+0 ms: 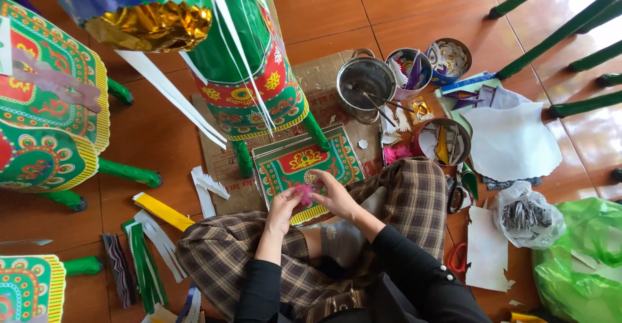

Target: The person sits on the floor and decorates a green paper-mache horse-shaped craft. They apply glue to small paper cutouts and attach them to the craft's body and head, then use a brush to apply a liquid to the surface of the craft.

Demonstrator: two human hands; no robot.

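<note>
Above the lap, left hand (282,207) and right hand (335,195) pinch a pink paper scrap (303,193) (small, crumpled).

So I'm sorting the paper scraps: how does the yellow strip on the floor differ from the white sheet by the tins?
The yellow strip is narrow, long and straight-edged; the white sheet is broad with a curved, irregular outline. The yellow strip lies left of the person's knee, directly on the tiles; the white sheet lies on the right, overlapping other scraps. Both lie flat, away from both hands.
</note>
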